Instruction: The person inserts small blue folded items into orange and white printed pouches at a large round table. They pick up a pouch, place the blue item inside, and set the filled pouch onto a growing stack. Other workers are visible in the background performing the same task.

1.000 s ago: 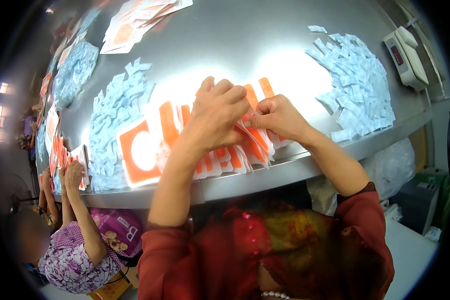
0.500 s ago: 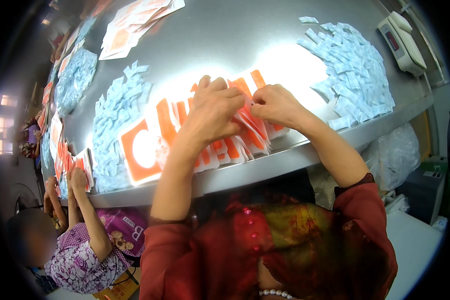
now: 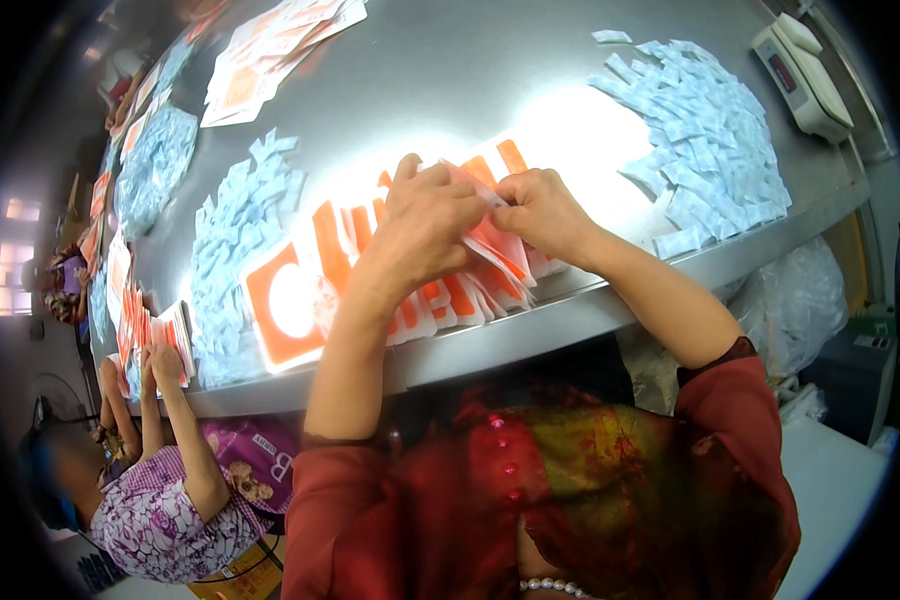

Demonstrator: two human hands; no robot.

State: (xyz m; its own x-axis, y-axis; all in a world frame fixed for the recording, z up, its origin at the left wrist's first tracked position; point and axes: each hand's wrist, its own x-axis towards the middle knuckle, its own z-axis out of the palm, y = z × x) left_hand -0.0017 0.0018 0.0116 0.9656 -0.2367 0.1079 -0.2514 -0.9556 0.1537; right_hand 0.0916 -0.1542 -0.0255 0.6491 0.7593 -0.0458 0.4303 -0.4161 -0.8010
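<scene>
A row of flat orange-and-white pouches [image 3: 285,310] lies fanned and overlapping along the near edge of the metal table. My left hand [image 3: 430,220] curls over the pouches in the middle of the row, gripping one whose upper part stands raised. Close on its right, my right hand [image 3: 550,215] is closed in a pinch, fingertips against the raised pouch's upper edge. Whatever lies between those fingertips is hidden. Small light-blue sachets form one heap [image 3: 715,150] to the right of my hands and another heap [image 3: 235,240] to the left of the row.
More orange-and-white pouches [image 3: 260,60] are stacked at the far left. A clear bag of blue sachets [image 3: 157,160] sits beyond the left heap. A small scale [image 3: 800,75] stands at the far right. At the left, a co-worker's hands [image 3: 165,362] handle similar pouches.
My right hand has shifted slightly left, its fingertips now closer to my left hand at the raised pouch. My left hand keeps nearly the same place.
</scene>
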